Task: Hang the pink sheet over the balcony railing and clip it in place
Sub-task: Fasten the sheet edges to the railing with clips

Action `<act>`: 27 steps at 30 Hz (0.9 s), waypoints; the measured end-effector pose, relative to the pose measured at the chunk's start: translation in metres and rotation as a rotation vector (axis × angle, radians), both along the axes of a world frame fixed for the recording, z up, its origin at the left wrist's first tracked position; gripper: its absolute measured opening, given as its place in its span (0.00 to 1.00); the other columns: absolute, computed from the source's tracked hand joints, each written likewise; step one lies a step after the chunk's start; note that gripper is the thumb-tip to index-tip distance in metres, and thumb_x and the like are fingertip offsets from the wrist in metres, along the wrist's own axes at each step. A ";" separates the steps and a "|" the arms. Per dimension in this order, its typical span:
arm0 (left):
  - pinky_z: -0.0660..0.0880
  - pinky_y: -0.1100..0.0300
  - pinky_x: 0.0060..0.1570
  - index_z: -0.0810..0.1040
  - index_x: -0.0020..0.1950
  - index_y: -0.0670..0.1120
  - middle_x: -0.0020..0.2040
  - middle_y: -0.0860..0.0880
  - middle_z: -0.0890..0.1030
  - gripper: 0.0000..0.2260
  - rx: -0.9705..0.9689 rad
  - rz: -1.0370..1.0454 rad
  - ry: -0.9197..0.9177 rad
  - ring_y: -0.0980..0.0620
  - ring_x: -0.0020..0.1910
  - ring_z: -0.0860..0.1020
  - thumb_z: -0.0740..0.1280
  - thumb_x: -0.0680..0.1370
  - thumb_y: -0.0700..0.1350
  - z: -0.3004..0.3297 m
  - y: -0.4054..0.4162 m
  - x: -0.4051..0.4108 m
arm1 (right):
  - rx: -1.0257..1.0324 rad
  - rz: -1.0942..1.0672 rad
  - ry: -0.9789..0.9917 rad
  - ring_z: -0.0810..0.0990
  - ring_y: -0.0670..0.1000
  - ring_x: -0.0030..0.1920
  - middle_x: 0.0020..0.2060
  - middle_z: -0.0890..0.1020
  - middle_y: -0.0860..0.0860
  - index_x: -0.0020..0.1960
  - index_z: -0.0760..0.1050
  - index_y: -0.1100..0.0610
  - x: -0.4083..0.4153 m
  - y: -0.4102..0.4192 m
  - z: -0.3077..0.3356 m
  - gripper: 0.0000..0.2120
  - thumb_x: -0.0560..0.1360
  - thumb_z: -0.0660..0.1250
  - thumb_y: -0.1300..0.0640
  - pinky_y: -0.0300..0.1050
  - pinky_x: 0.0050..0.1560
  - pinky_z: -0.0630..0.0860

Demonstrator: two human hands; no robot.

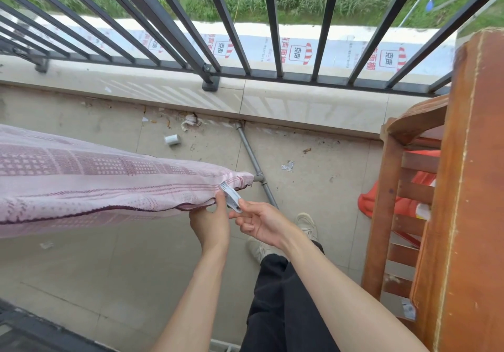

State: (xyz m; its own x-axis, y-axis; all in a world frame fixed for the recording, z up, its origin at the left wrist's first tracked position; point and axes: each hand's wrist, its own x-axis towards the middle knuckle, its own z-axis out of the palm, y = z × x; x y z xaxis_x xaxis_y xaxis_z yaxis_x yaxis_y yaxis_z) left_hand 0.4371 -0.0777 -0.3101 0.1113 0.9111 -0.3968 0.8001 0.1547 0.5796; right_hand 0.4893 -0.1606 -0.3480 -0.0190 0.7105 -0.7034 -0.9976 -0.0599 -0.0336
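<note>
Sheet: the pink sheet (pixel 90 180) is soft and floppy. It looks light. It hangs folded over a grey pole (pixel 258 179) that sticks out past its end, and it runs off to the left. I think it would slide or bunch up if nobody held it.
Where to hold: the best spot looks like the folded end, close to the pole, where the layers stack up.
Left hand: the left hand (pixel 210 223) is under the end of the sheet. Its fingers curl up and pinch the dark edge.
Right hand: the right hand (pixel 259 222) is just beside the left one, to the right. Its fingers and thumb pinch the back of the clip (pixel 231 195).
Clip: small, white and hard. Its front sits at the sheet's end, right above the left hand. I cannot tell if it bites the cloth yet.
Railing: the black railing (pixel 207 49) is well apart from the sheet, up ahead.
</note>
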 end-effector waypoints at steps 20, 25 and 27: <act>0.63 0.52 0.65 0.69 0.67 0.40 0.66 0.41 0.72 0.19 0.130 -1.204 0.121 0.42 0.66 0.68 0.64 0.77 0.42 0.043 -0.044 -0.059 | -0.709 0.351 -1.239 0.62 0.50 0.72 0.72 0.65 0.51 0.73 0.60 0.55 -0.042 -0.103 0.074 0.26 0.78 0.60 0.48 0.40 0.69 0.56; 0.57 0.48 0.71 0.62 0.74 0.47 0.74 0.43 0.62 0.25 0.208 -1.599 0.137 0.43 0.74 0.58 0.62 0.78 0.51 0.079 -0.093 -0.062 | -1.019 0.161 -1.376 0.50 0.45 0.75 0.76 0.52 0.46 0.76 0.50 0.49 -0.089 -0.183 0.137 0.29 0.79 0.57 0.46 0.40 0.71 0.46; 0.54 0.49 0.72 0.60 0.75 0.49 0.75 0.44 0.60 0.26 0.255 -1.745 0.124 0.44 0.75 0.55 0.60 0.78 0.52 0.092 -0.121 -0.059 | -1.172 0.132 -1.409 0.49 0.45 0.75 0.76 0.50 0.45 0.76 0.49 0.48 -0.112 -0.218 0.154 0.28 0.79 0.56 0.46 0.40 0.71 0.45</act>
